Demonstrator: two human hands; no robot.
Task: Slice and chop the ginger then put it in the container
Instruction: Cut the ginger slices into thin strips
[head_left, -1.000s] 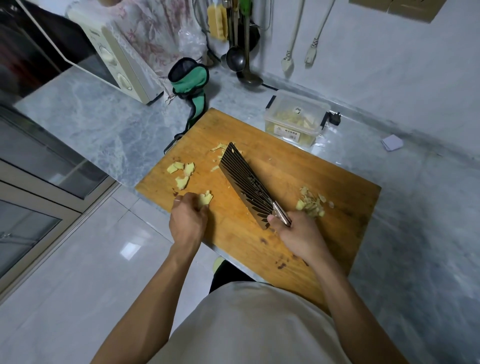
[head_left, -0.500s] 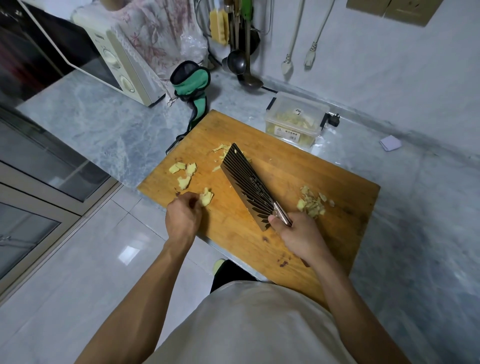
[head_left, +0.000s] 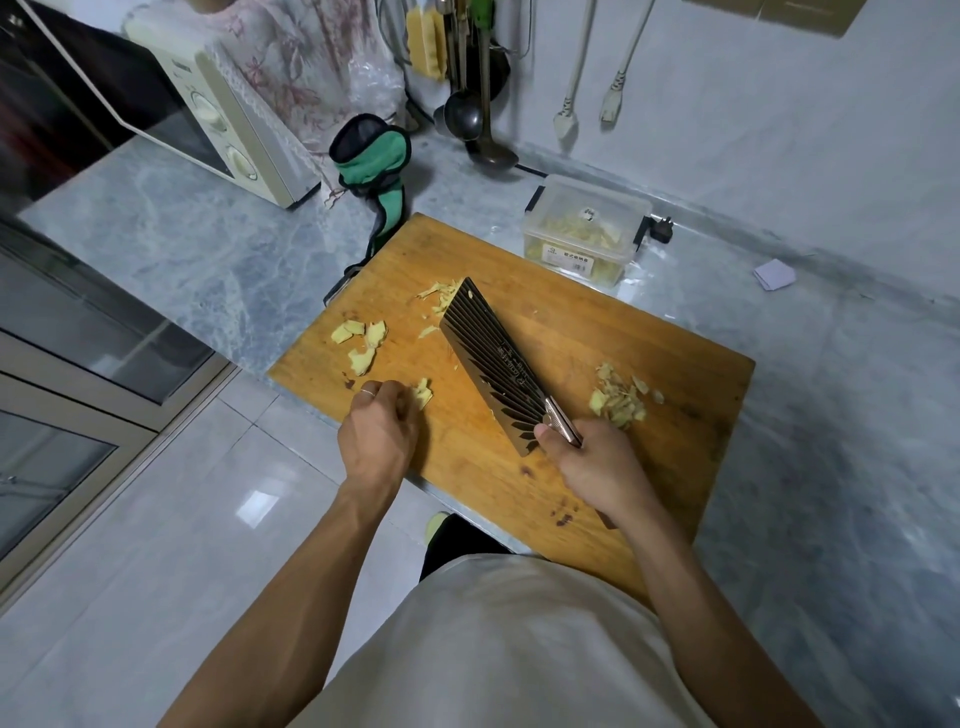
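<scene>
Change: the left hand (head_left: 378, 432) has drawn slightly back from the small pale yellow ginger piece (head_left: 423, 392); fingers curled beside it, whether they touch it I cannot tell.
Meaning: probably it positions the piece for the next cut.
Right hand (head_left: 587, 470): closed around the handle of the ribbed dark metal cleaver (head_left: 496, 370), frame centre.
Clear plastic container (head_left: 584, 231): upper centre, open, already holding ginger shreds.
Wooden cutting board (head_left: 545, 322): chopped ginger pile (head_left: 618, 397) at right, uncut ginger chunks (head_left: 361, 343) at left.

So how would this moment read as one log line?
right hand: grips ribbed steel cleaver | left hand: holds pale ginger chunk | wooden chopping board: scattered slices
</scene>
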